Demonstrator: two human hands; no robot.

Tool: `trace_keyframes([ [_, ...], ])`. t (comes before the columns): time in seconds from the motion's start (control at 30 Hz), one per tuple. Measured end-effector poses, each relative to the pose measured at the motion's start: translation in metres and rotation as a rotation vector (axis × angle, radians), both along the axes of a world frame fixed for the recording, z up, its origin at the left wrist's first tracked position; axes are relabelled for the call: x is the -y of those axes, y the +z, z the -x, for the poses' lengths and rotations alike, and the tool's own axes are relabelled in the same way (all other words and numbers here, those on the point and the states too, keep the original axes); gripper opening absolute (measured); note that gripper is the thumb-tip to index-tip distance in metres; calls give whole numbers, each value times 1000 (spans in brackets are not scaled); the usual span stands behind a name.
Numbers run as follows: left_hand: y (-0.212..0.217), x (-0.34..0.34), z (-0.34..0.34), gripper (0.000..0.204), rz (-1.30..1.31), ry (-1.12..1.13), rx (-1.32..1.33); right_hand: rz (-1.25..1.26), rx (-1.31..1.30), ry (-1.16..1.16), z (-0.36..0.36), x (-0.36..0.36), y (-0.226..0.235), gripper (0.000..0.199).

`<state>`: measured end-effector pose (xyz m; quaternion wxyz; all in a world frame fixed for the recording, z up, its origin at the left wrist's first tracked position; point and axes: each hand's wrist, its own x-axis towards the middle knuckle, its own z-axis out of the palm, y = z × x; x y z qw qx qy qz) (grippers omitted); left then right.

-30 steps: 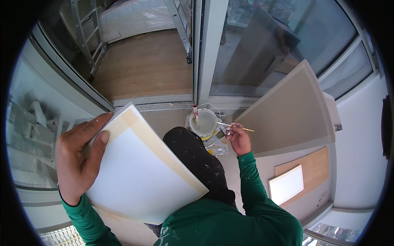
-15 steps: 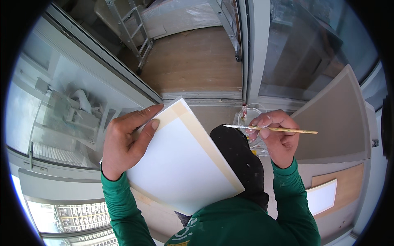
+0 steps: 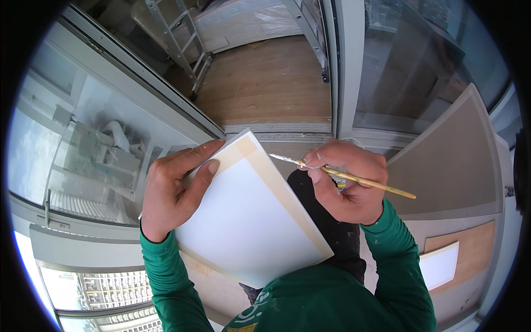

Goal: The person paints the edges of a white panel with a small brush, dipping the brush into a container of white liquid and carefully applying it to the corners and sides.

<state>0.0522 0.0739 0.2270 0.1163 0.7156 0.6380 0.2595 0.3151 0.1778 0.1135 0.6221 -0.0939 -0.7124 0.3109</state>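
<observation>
My left hand [image 3: 180, 185] grips a flat white panel [image 3: 249, 221] at its upper left edge, thumb on the face and fingers along the edge. Strips of beige masking tape [image 3: 283, 198] run along the panel's borders. The panel lies tilted over my lap, its top corner pointing away from me. Between the thumb and fingers of my right hand [image 3: 351, 177] is a thin paintbrush [image 3: 381, 186] with a pale wooden handle. The brush's white-coated tip points left, close to the panel's upper right edge; whether it touches is hard to tell.
A sliding door track [image 3: 276, 131] crosses ahead, with a metal ladder [image 3: 191, 55] on the wood floor beyond. At right leans a large grey-beige panel [image 3: 459, 160]. A smaller white panel [image 3: 441, 265] lies on a brown board [image 3: 475, 252]. Glass windows [image 3: 94, 138] stand at left.
My right hand has moved left with the paintbrush, bringing its tip close to the panel's edge. It now covers most of the clear container behind it. My left hand keeps its grip.
</observation>
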Motion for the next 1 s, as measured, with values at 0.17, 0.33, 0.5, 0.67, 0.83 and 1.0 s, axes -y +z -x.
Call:
trace_keyframes([
  [0.17, -6, -3, 5, 31, -83, -56, -13, -41, 17, -27, 5, -1, 6, 22],
  [0.33, 1, 0, 1, 33, 27, 7, -3, -53, 24, -48, 7, -3, 5, 22],
  [0.5, -8, -3, 8, 31, -91, -47, -11, -49, 44, -57, 11, -4, 5, 22],
  [0.67, -8, -2, 9, 31, -77, -33, -8, -18, 58, 7, 9, -1, 4, 23],
  [0.83, -12, -2, 12, 31, -97, -44, -11, -27, 30, -28, 13, -2, 6, 24],
  [1.0, -9, -1, 10, 31, -87, -38, -18, -88, -5, -72, 20, -7, 5, 24],
])
